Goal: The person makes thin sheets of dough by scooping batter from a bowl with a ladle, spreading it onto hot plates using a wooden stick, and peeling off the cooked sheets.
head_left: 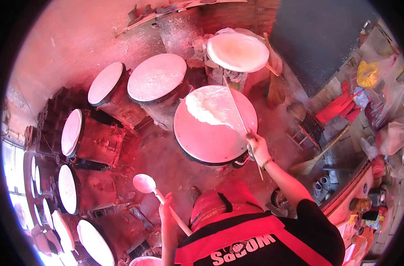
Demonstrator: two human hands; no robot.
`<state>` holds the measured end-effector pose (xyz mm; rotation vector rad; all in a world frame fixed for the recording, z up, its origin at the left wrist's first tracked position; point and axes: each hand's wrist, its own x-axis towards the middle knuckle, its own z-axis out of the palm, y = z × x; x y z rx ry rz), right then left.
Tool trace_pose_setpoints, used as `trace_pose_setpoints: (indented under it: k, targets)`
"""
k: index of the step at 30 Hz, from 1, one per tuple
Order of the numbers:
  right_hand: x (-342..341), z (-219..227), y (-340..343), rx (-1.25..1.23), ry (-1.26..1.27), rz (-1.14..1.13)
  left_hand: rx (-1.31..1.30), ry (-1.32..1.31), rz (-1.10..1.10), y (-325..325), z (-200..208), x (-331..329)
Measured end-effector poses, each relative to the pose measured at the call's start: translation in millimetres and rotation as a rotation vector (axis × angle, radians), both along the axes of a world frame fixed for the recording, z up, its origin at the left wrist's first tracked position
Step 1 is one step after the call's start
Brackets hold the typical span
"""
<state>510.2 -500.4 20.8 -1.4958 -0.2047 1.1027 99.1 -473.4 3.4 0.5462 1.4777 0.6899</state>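
Note:
In my right hand (258, 150) is a long thin stick (235, 104), gripped near its lower end. The stick slants over a round griddle (202, 142) on a drum stove. A thin white sheet (206, 105), like a pancake or batter layer, covers the griddle's far part; whether the stick touches it I cannot tell. My left hand (167, 212) is closed round the handle of a ladle (144, 183), held low to the left of the griddle. The ladle's bowl is pale and rounded; its handle runs back toward my apron (224, 208).
Several more drum stoves with pale round tops, such as one griddle (157, 78), curve along the left. A pale round stack (237, 52) stands behind. Brooms (315, 160), a dark rack (310, 131) and plastic bags (388, 137) are at right. A container rim (144, 259) shows below.

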Motion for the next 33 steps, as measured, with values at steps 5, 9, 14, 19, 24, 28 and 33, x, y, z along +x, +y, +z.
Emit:
trace_pose_setpoints:
  k: [5, 9, 14, 19, 24, 28, 33]
  targets:
    - [8, -9, 20, -0.1, 0.072, 0.43, -0.04, 0.051, 0.029, -22, 13, 26]
    - [45, 21, -26, -0.028, 0.096, 0.64, -0.09, 0.044, 0.107, -36, 26, 34]
    - [77, 15, 6, -0.099, 0.001, 0.426, -0.069, 0.016, 0.18, -35, 21, 29]
    - [74, 0, 25, -0.037, 0.005, 0.704, -0.009, -0.013, 0.203, -51, 26, 20]
    - [108, 21, 20, -0.122, -0.042, 0.82, 0.006, 0.13, 0.198, -74, 61, 37]
    - [93, -4, 51, -0.094, -0.051, 0.614, 0.015, 0.179, 0.186, -71, 76, 37]
    - [81, 18, -51, -0.058, 0.047, 0.849, -0.002, 0.167, 0.17, -54, 68, 16]
